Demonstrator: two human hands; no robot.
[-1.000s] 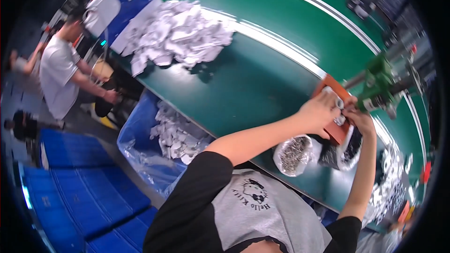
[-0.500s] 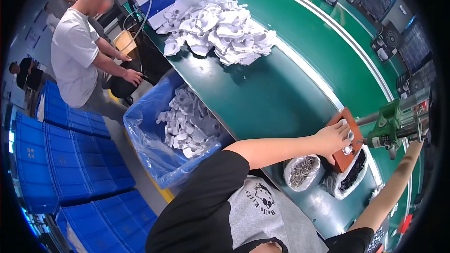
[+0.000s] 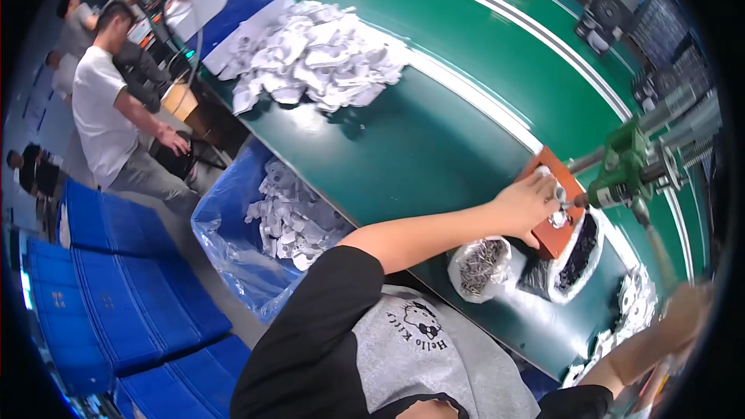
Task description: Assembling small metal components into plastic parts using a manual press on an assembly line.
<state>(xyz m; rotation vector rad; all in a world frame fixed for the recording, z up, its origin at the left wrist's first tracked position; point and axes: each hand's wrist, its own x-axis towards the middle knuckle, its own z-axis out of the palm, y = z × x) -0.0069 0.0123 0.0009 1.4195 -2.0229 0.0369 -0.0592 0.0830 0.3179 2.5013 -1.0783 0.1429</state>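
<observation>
My left hand [image 3: 528, 206] lies over an orange-red block [image 3: 557, 242], its thumb at the near side and its fingers curled on top. A white plastic part [image 3: 558, 218] sits on that block beside my fingertips, under the tip of a green hand press [image 3: 617, 167]. My right hand [image 3: 689, 312], blurred, is closed at the lower end of the press lever [image 3: 658, 252]. Close to the block stand a bag of small metal pins or screws [image 3: 479, 268] and a bag of small black pieces [image 3: 578, 260].
White plastic parts lie in a large pile [image 3: 318, 58] on the green table [image 3: 419, 147]; more fill a blue lined bin [image 3: 225, 209] beside it. Others lie at the right [image 3: 636, 299]. Blue crates [image 3: 132, 287] stack at left. A person in a white shirt [image 3: 101, 101] stands beyond the bin.
My right hand has come down and nearer, and the press lever has swung with it. My left hand stays on the block. The other person has straightened, with one hand lower near a black seat.
</observation>
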